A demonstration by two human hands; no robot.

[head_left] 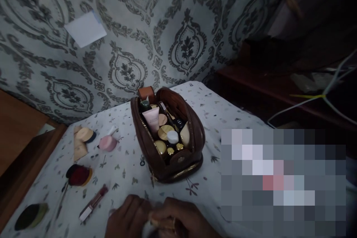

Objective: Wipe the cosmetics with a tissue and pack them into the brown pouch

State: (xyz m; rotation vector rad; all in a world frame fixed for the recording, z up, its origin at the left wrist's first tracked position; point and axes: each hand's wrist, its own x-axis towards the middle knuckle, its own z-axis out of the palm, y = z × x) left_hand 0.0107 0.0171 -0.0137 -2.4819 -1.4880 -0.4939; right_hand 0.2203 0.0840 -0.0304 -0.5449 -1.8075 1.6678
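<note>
I have both hands down at the near edge of the table, pressed together. My left hand (126, 217) and right hand (178, 219) are closed around something small and pale (152, 217) held between them; I cannot tell what it is, as the fingers cover most of it and the light is dim.

Just beyond my hands, toward the middle of the table (223, 115), stands a brown zip pouch (192, 134), unzipped and gaping, packed with upright cosmetics: a pink tube (152, 119), gold-capped jars (165, 132) and a white-capped bottle (173, 137).

Toward the left edge lie loose pieces on the flowered cloth: a lip gloss tube (93, 202) just beside my left hand, a dark red puff (79, 175) beyond it, a pink sponge (108, 142), a tan puff (84, 134) near the far left corner, and a dark green pad (31, 216) at the near left corner.

A blurred patch covers the table's right part.
</note>
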